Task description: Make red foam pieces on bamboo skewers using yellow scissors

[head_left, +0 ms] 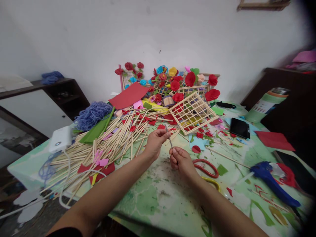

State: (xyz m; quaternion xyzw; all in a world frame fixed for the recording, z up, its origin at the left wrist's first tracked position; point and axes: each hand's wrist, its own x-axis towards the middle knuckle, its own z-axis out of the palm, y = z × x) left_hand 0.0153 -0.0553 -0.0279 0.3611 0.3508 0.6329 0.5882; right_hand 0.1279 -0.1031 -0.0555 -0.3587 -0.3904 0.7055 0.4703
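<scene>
Head view, from the left edge across: a white box [60, 139] with a cable sits at the counter's [158, 194] near-left corner, and behind it lies a bundle of blue yarn [92, 115] beside a folded green sheet [96, 130]. A broad heap of wooden sticks [111, 143] spreads over the left half of the counter, with red and pink paper scraps scattered through it. A red sheet [128, 95] leans up further back.

At the middle, the left hand [154, 143] pinches the upper end of a thin stick [169, 138], thumb and fingertips closed on it. The stick slants down to the right hand [181, 161], whose grip is curled tight around its lower end. It is held just above the counter, in front of the heap.

Behind the hands a wooden lattice [194, 112] lies tilted, with paper flowers [190, 79] piled against the wall. Red-handled scissors [206, 168] lie just right of the right hand. Farther right are a black phone [239, 127], a green canister [265, 105] and a blue glue gun [271, 181].
</scene>
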